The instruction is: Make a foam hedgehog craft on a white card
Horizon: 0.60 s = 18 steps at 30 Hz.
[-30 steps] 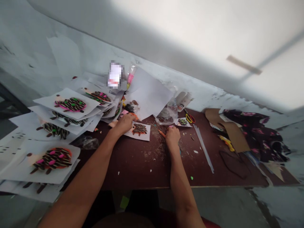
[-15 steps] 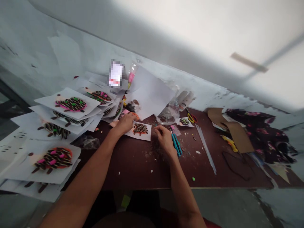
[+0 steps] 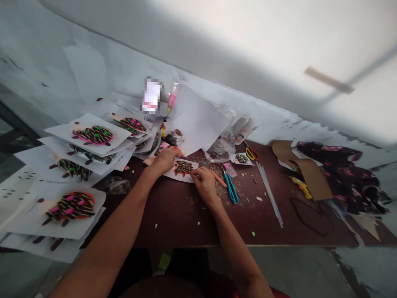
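A white card [image 3: 178, 178] lies on the table in front of me, bearing a hedgehog figure [image 3: 183, 167] with dark striped spines, an orange rim and small brown feet. My left hand [image 3: 164, 160] holds the card at its left edge, fingers bent and close together. At the card's right edge, my right hand [image 3: 204, 182] is closed in a pinch beside the hedgehog's rear. What sits between those fingertips is too small to make out. An orange stick-like piece [image 3: 218, 178] shows just right of this hand, next to teal-handled scissors [image 3: 230, 187].
Stacked hedgehog cards [image 3: 89, 142] fill the left side. Behind the hands are white sheets [image 3: 194, 120] and a clear plastic bag [image 3: 220, 149]. To the right lie yellow-and-red-handled scissors [image 3: 252, 154], translucent sticks [image 3: 269, 194] and a yellow glue gun [image 3: 300, 187]. Scraps dot the brown table [image 3: 180, 219].
My right hand has moved left from beside the card onto its right edge, uncovering the orange stick-like piece. My left hand stays in place.
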Available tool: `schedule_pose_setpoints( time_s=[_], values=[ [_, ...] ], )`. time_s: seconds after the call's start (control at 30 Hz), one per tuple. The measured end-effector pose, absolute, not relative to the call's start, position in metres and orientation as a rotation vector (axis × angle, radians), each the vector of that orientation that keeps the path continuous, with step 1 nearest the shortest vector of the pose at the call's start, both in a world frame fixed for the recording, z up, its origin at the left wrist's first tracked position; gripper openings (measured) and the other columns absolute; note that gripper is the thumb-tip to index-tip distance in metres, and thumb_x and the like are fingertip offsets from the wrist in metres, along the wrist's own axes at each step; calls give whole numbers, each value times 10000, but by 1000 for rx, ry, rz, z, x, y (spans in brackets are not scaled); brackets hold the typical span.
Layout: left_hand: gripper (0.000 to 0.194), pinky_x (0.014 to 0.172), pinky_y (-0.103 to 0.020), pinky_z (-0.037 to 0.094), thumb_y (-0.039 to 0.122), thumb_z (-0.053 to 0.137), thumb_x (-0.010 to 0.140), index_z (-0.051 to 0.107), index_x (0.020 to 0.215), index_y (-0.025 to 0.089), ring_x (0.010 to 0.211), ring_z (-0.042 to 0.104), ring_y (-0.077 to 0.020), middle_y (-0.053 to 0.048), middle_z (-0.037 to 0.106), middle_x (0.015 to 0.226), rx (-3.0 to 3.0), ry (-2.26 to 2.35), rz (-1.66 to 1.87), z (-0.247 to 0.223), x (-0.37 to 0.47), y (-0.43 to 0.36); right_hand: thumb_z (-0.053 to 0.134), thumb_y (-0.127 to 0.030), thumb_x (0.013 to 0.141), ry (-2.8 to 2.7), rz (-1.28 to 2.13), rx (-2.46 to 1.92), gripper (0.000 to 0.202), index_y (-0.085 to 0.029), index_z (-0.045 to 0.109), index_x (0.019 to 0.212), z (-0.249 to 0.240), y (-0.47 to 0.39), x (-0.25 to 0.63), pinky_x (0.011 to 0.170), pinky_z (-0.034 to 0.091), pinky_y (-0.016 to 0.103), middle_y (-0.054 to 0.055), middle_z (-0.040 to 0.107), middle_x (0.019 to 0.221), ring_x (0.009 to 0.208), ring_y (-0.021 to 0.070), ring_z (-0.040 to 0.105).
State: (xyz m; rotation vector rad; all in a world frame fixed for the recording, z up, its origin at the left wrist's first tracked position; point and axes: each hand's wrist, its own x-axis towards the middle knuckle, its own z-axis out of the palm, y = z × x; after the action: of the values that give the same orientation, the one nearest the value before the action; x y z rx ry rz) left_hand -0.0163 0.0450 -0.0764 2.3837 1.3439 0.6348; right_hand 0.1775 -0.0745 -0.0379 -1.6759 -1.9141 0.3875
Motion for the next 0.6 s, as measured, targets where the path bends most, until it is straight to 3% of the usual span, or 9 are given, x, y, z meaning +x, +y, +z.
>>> schedule_pose_setpoints(
  time_s=[0.6],
  values=[
    [386,1029,-364,490,16,479,805,760,997,199,1157,626,-233,-85,719,1157,2342,1321,644,-74,-16,45,573,-189,965,-2034,179,-1764,177,-219,731,891,-46,-69,166,825,428,274,43,673,906,922,199,588]
  ],
)
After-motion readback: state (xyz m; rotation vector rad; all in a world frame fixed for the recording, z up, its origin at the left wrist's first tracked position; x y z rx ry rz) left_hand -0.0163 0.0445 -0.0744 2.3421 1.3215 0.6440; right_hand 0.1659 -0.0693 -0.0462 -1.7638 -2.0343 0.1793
